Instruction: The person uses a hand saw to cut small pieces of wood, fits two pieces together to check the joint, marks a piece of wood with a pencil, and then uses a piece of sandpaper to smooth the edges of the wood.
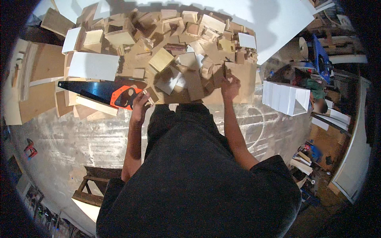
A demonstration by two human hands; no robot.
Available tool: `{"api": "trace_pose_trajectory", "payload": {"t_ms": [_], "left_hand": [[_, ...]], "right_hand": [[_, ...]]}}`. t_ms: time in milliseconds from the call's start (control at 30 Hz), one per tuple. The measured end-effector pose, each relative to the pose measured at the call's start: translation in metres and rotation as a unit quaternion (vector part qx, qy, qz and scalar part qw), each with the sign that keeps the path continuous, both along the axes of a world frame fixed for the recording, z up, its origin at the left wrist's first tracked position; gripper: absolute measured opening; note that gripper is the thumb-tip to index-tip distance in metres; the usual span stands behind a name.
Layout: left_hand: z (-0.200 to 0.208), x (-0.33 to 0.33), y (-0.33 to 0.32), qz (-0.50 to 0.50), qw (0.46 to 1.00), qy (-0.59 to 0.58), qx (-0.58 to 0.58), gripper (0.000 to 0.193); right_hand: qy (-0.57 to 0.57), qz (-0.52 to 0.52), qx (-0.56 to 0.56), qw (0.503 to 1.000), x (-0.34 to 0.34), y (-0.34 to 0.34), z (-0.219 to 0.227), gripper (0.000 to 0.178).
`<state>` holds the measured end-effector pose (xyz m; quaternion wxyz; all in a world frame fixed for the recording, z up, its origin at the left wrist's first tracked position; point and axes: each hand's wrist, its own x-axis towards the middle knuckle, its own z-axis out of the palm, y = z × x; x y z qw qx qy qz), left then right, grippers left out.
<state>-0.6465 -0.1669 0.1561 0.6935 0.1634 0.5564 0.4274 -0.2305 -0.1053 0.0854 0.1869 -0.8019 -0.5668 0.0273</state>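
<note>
My left hand (139,106) is closed round a small wooden block (150,98) at the table's near edge. Right beside it lies a handsaw with an orange handle (125,97) and a dark blade (89,87) reaching to the left. My right hand (230,88) is over the near right part of the table, its fingers drawn together by a small brown wood piece (219,76); what sits between the fingertips is too small to make out. Between my hands lie a square pale offcut (161,59) and a brown board piece (195,85).
Many wood offcuts cover the brown tabletop (247,81). A white panel (93,66) lies at the left, above the saw. On the floor to the right stands a white box-like unit (285,98); a person in green (316,88) is beyond it. A wooden frame (89,189) is behind at lower left.
</note>
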Motion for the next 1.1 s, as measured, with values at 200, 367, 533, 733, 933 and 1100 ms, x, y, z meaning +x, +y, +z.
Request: {"api": "trace_pose_trajectory", "payload": {"t_ms": [200, 367, 533, 733, 933, 1100], "left_hand": [[0.012, 0.039, -0.019, 0.041, 0.999, 0.018, -0.002, 0.036], [0.022, 0.074, -0.033, 0.039, 0.998, 0.028, -0.038, 0.040], [0.040, 0.120, -0.028, 0.062, 0.996, 0.052, 0.022, 0.046], [0.062, 0.164, -0.007, 0.041, 0.987, 0.063, 0.143, 0.057], [0.111, 0.199, 0.009, 0.072, 0.968, -0.021, 0.238, 0.046], [0.166, 0.228, 0.017, 0.094, 0.973, -0.028, 0.211, 0.026]], "right_hand": [[-0.022, -0.032, -0.131, 0.991, 0.045, 0.015, -0.002, 0.063], [0.037, 0.075, -0.138, 0.987, 0.073, 0.013, 0.006, 0.071], [0.645, -0.046, -0.155, 0.747, 0.101, -0.011, 0.026, 0.066], [0.898, 0.052, -0.195, 0.390, 0.087, -0.024, 0.097, 0.076], [0.665, 0.278, -0.234, 0.652, 0.044, -0.011, 0.203, 0.087], [0.384, 0.557, 0.061, 0.734, 0.025, -0.005, 0.222, 0.084]]}}
